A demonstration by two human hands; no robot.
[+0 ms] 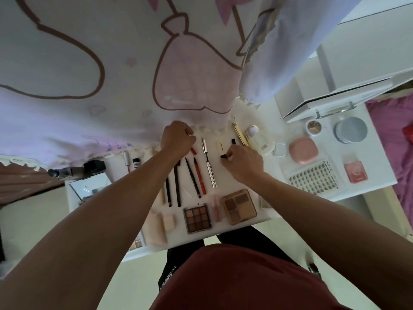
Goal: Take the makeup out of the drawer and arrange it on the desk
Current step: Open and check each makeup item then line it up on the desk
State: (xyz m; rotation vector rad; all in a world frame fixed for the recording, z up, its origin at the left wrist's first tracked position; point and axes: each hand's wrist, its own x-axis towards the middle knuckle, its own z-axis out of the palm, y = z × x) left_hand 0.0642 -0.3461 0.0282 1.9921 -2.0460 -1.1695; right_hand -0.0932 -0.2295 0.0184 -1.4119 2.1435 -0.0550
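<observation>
A white desk [380, 153] stands on a pale floor [33, 220]. Behind the desk hangs a big white cloth [111, 41] with pink drawings. A light purple cloth [290, 52] hangs behind its right part. A white cupboard [357, 63] sits at the desk's right end, with a pink blanket [393, 135] past it.

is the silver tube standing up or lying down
Lying down: the silver tube rests lengthwise on the desk, parallel to the red pencil beside it.

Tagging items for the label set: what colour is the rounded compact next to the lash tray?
The rounded compact is plain pink, with no pattern; the head view shows it clearly.
</observation>
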